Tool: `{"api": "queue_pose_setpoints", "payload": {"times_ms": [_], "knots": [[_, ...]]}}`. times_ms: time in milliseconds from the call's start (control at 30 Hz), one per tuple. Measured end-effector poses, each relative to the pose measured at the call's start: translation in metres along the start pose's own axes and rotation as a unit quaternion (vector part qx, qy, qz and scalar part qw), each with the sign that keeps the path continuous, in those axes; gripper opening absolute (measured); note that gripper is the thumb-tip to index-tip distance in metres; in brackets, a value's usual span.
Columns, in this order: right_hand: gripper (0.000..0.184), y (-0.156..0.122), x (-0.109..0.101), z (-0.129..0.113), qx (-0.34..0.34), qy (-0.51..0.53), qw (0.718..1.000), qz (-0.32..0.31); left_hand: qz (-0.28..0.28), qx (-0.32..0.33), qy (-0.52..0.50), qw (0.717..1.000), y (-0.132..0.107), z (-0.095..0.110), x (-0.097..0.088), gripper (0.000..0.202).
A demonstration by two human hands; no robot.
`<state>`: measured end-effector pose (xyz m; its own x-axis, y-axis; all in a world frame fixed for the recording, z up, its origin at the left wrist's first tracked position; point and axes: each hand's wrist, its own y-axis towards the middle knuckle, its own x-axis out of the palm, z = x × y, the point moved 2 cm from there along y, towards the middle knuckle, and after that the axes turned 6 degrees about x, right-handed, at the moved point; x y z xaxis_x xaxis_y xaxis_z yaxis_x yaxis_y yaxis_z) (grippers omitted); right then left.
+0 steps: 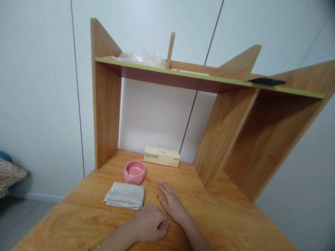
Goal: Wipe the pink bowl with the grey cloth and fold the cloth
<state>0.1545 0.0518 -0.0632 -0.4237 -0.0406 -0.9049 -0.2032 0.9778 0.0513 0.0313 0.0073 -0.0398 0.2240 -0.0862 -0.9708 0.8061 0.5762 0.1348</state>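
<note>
My left hand [151, 223] rests on the wooden desk, curled into a loose fist, and I see nothing in it. Just beyond its knuckles lies a folded grey cloth [125, 196]. To the right, my right hand [171, 205] lies palm down on the desk top with its fingers stretched out, holding nothing. A pink faceted bowl [134, 177], shaped like an ashtray with a notch in its rim, stands behind the cloth. Farther back is a long cream box [161, 158] with dark printed characters and a small red mark.
A wooden shelf unit [107, 115] stands at the back of the desk [230, 223]. On its upper board are a clear plastic bag [146, 58] and a flat dark object [267, 81]. Patterned fabric [12, 174] shows at far left, above the grey floor.
</note>
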Motion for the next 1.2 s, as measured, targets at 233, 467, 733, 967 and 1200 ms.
{"api": "queue_pose_setpoints", "payload": {"times_ms": [233, 467, 733, 967, 1200], "knots": [[0.051, -0.001, -0.001, -0.001, 0.007, -0.005, 1.0, 0.004, 0.001, -0.011, -0.001, 1.0, 0.001, -0.001, 0.003, 0.022], [0.05, -0.001, 0.001, 0.001, 0.004, -0.003, 1.0, 0.008, 0.006, -0.021, 0.0, 1.0, 0.001, -0.003, 0.008, 0.021], [0.048, -0.001, 0.002, -0.001, 0.013, -0.013, 1.0, 0.014, 0.017, -0.026, -0.014, 0.999, 0.001, -0.004, 0.01, 0.02], [0.048, -0.002, 0.002, -0.002, 0.011, -0.017, 1.0, 0.02, 0.013, -0.034, -0.01, 0.999, 0.002, -0.004, 0.009, 0.019], [0.048, -0.001, 0.004, -0.001, 0.013, -0.014, 1.0, 0.021, 0.009, -0.027, -0.016, 0.999, 0.002, -0.003, 0.005, 0.019]]}}
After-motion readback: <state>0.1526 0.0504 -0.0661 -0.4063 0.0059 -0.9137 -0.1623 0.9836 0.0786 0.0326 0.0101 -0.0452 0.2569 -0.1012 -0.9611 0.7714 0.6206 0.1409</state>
